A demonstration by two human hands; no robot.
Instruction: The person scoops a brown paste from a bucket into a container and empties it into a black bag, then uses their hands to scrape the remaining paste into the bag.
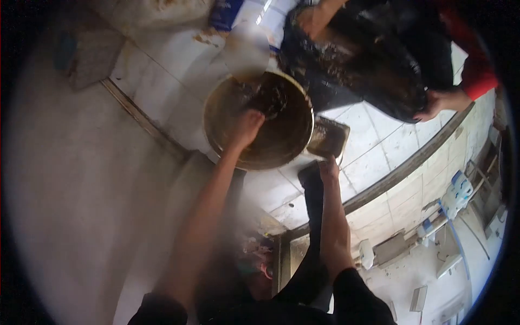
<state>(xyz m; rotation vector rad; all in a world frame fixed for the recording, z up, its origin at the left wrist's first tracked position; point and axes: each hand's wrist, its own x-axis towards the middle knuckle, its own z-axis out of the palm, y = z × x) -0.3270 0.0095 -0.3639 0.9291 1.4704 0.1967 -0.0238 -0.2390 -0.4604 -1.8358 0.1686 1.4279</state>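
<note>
A large round basin (281, 146) with brown liquid inside stands on the white tiles. My left hand (250, 125) reaches over its near-left part, fingers closed against a dark wet clump (271, 100); whether the fingers grip it is unclear. Right of the basin, my right hand (329, 167) holds the near edge of a small rectangular container (328, 138), brown and wet inside. The container is close against the basin's right side.
At the upper right another person, in a red sleeve (479, 76), holds open a large black plastic bag (374, 59) with wet dark contents. A blue and white bag (227, 13) lies at the top. White tiled flooring (374, 130) has a dark raised edge (401, 176).
</note>
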